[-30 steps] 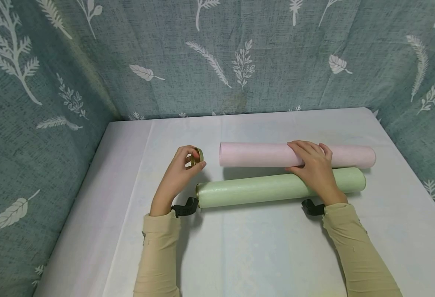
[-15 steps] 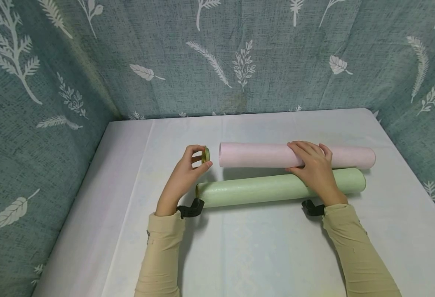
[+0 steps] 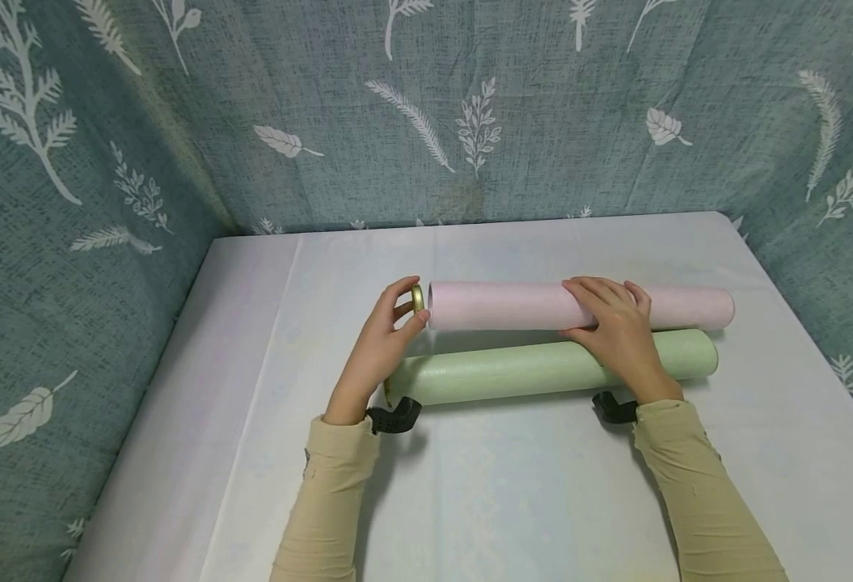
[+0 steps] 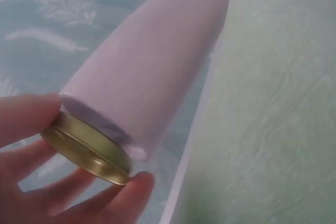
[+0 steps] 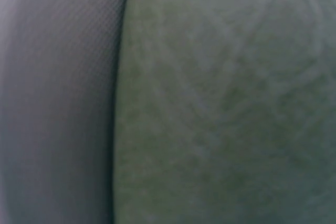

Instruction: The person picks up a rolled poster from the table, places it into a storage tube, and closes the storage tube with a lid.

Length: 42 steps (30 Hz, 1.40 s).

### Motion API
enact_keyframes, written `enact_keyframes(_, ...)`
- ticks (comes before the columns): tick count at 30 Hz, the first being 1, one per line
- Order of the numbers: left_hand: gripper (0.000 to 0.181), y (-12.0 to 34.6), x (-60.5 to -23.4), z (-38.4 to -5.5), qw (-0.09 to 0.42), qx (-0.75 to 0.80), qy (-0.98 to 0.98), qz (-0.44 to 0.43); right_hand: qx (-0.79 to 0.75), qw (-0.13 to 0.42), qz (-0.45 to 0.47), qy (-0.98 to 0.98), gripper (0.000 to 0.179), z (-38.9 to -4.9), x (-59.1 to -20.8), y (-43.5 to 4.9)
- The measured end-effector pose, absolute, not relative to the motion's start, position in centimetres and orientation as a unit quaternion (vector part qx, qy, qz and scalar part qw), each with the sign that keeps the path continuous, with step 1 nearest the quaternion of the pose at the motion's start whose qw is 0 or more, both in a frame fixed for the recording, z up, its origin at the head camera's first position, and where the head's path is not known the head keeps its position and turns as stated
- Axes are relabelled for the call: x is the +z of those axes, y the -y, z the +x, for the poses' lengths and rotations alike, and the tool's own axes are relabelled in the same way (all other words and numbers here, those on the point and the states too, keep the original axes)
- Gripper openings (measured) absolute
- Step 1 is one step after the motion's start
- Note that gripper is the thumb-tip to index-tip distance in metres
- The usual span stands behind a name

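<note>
My left hand (image 3: 380, 343) pinches a gold metal cap (image 3: 417, 298) by its edge, thumb and fingers on opposite sides. In the left wrist view the cap (image 4: 86, 148) sits right at the open end of a pink tube (image 4: 152, 61), a little tilted to the rim. The pink tube (image 3: 499, 305) lies lengthwise across the table. My right hand (image 3: 618, 331) grips it right of its middle, fingers over the far side and thumb on the near side. The right wrist view is filled mostly by a green tube (image 5: 226, 103); the right hand is out of that view.
Just in front of the pink tube lies the green tube (image 3: 506, 373), slightly slanted, under my right wrist. The white-covered table (image 3: 506, 485) meets a leaf-patterned curtain (image 3: 339, 105) at the back and sides. Black wrist mounts (image 3: 397, 416) hang by both wrists.
My left hand has moved right with the gold cap, from a gap left of the pink tube up to its open end. The right hand has stayed in place on the pink tube.
</note>
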State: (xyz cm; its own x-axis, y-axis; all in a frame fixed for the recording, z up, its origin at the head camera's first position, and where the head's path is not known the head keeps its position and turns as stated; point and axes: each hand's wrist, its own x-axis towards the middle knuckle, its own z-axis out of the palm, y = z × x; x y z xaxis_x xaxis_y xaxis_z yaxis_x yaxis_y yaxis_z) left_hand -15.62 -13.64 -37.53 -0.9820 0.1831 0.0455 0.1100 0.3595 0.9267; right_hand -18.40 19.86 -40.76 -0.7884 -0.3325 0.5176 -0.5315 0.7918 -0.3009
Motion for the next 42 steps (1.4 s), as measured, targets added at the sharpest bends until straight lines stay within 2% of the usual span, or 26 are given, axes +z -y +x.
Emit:
enact_keyframes(11,0.05,13.2,-37.7,-15.5,0.053,0.574,-0.812,0.094,0.222,0.233,0.247,0.914,0.071,-18.5,-40.9,-19.9)
enact_keyframes(22,0.048,12.9,-35.1,-14.4,0.096,0.613,-0.779,0.094,0.222,0.235,0.246,0.914,0.071,-18.5,-41.0,-19.9)
enact_keyframes(32,0.05,14.1,-37.7,-15.5,0.111,0.648,-0.745,0.113,0.222,0.232,0.246,0.914,0.071,-18.6,-40.9,-19.9)
enact_keyframes(42,0.05,14.2,-38.0,-15.6,0.112,0.66,-0.734,0.115,0.224,0.238,0.252,0.911,0.071,-18.5,-41.0,-19.9)
